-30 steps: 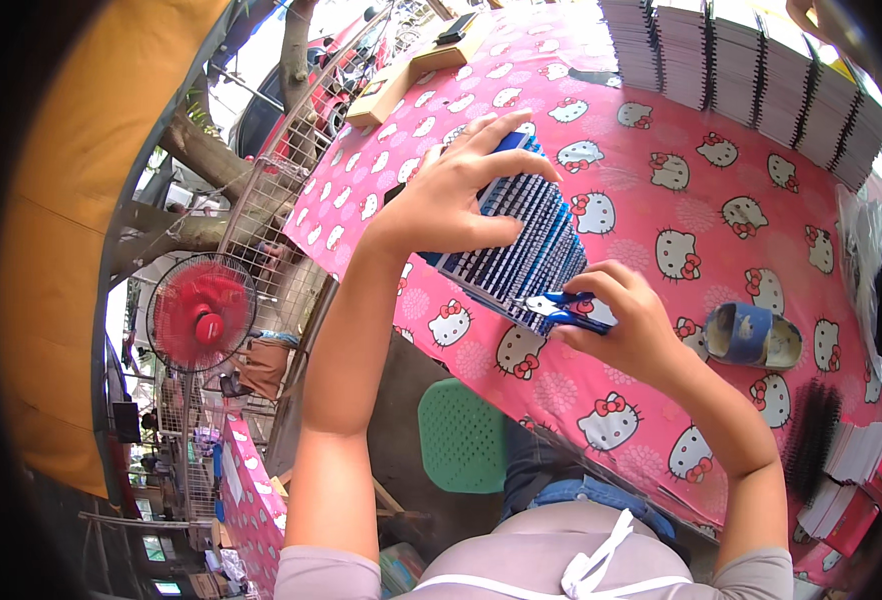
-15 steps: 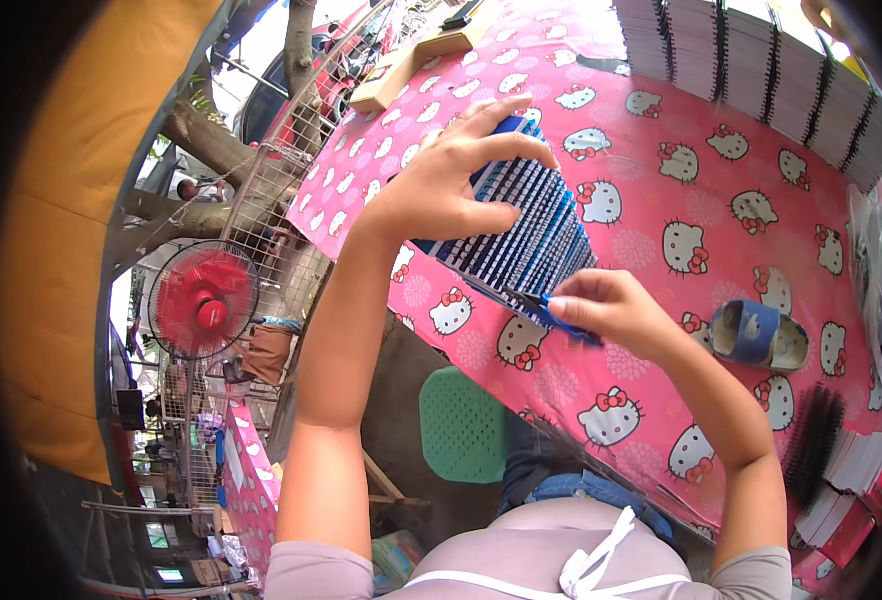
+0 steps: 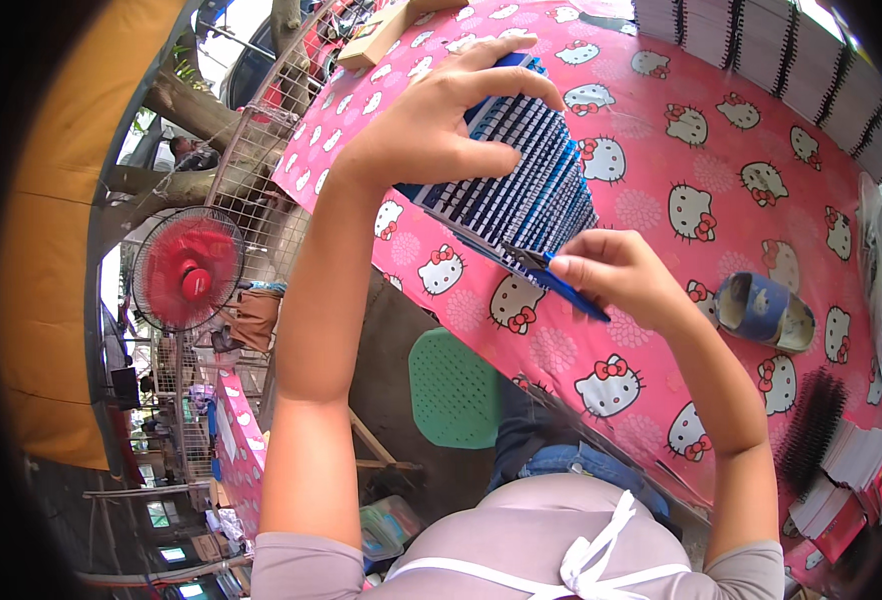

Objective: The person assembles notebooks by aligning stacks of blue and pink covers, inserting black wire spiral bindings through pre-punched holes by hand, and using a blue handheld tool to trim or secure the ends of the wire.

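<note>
The pink patterned surface (image 3: 646, 205) carries a stack of coil-bound notebooks (image 3: 541, 195), positioned beneath the left grip (image 3: 441, 125), which is spread wide with its thumb over the coils. At the stack's near corner, the right grip (image 3: 623, 276) is closed around blue-handled pliers (image 3: 573, 294).

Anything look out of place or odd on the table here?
Yes: what looks like a blue slide sandal lies on the pink tablecloth, to the right of the right hand; footwear seems odd on a work surface.
</note>
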Tool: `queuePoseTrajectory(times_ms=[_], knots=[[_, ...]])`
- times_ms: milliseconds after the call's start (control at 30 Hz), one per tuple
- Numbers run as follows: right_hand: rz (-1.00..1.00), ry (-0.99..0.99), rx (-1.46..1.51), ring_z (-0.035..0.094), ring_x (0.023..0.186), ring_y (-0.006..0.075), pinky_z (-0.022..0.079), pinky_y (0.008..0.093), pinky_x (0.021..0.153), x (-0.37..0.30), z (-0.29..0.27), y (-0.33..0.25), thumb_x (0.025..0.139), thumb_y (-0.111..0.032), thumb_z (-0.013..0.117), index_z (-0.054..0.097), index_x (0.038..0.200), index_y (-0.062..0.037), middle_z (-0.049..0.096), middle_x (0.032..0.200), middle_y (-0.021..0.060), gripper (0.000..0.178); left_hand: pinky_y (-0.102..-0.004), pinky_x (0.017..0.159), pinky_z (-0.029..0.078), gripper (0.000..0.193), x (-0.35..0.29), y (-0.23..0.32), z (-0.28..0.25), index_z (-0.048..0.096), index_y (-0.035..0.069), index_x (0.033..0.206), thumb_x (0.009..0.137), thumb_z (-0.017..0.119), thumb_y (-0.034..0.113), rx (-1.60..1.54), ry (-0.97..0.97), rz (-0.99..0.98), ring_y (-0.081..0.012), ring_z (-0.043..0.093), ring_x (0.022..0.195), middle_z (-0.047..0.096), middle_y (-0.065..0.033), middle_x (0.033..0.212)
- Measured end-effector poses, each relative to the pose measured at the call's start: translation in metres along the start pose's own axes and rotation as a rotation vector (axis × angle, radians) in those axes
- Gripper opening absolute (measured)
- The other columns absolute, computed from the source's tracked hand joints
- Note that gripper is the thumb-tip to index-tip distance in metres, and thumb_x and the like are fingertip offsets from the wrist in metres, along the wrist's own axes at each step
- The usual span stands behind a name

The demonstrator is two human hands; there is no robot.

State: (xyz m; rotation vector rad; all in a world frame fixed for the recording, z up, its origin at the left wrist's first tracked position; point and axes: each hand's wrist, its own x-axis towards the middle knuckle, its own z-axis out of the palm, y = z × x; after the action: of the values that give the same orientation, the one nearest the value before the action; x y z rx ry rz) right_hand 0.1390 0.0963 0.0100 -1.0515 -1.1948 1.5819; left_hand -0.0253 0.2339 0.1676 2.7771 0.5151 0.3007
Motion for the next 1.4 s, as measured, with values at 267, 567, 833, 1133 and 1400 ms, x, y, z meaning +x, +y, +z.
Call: queuePoseTrajectory(times_ms=[267,567,833,1133,1400], knots=[[-0.754,0.446,-0.993,0.057,0.091,0.0255,0.043,0.0374,0.077,-0.016,0.011,0.002,0.065,-0.024,0.078,0.060,0.099,-0.0103,0.057,0.098,0.0071,0.041,-0.0427,0.108,0.033,0.050,0.002,0.000,0.006,0.066,0.022,0.113,0.062,0.065,0.020,0.060,0.076,0.050,-0.0389,0.040,0.132,0.042,-0.0237,0.141],[0.065,0.000,-0.105,0.063,0.064,0.0124,0.051,0.0296,0.058,-0.005,-0.005,-0.002,0.081,-0.039,0.074,0.069,0.090,0.0026,0.067,0.074,0.0081,0.043,-0.0419,0.114,0.023,0.051,0.001,0.001,0.002,0.067,0.011,0.111,0.060,0.065,0.009,0.008,0.025,0.006,-0.0299,0.033,0.139,0.045,-0.0163,0.141],[-0.859,0.408,-0.944,0.055,0.093,0.0295,0.043,0.0396,0.084,-0.002,0.003,0.018,0.064,-0.020,0.080,0.059,0.105,-0.0068,0.057,0.098,0.0093,0.048,-0.0427,0.111,0.028,0.051,0.001,-0.003,-0.003,0.066,0.015,0.112,0.062,0.066,0.018,0.036,0.024,0.030,-0.0337,0.039,0.134,0.048,-0.0187,0.137],[0.114,-0.050,0.082,0.060,0.058,0.0106,0.047,0.0267,0.051,-0.005,0.003,0.017,0.083,-0.039,0.073,0.065,0.094,0.0001,0.066,0.075,0.0053,0.042,-0.0424,0.110,0.030,0.048,-0.003,-0.002,0.000,0.066,0.017,0.112,0.063,0.065,0.016,0.015,0.035,0.043,-0.0345,0.037,0.135,0.045,-0.0217,0.139],[-0.725,0.365,-0.861,0.059,0.084,0.0287,0.047,0.0385,0.075,-0.010,0.004,0.024,0.068,-0.025,0.079,0.062,0.096,-0.0057,0.060,0.090,0.0096,0.038,-0.0422,0.110,0.030,0.049,0.003,0.002,0.004,0.066,0.018,0.111,0.062,0.065,0.015,-0.024,0.066,0.030,-0.0350,0.037,0.135,0.044,-0.0215,0.140]])
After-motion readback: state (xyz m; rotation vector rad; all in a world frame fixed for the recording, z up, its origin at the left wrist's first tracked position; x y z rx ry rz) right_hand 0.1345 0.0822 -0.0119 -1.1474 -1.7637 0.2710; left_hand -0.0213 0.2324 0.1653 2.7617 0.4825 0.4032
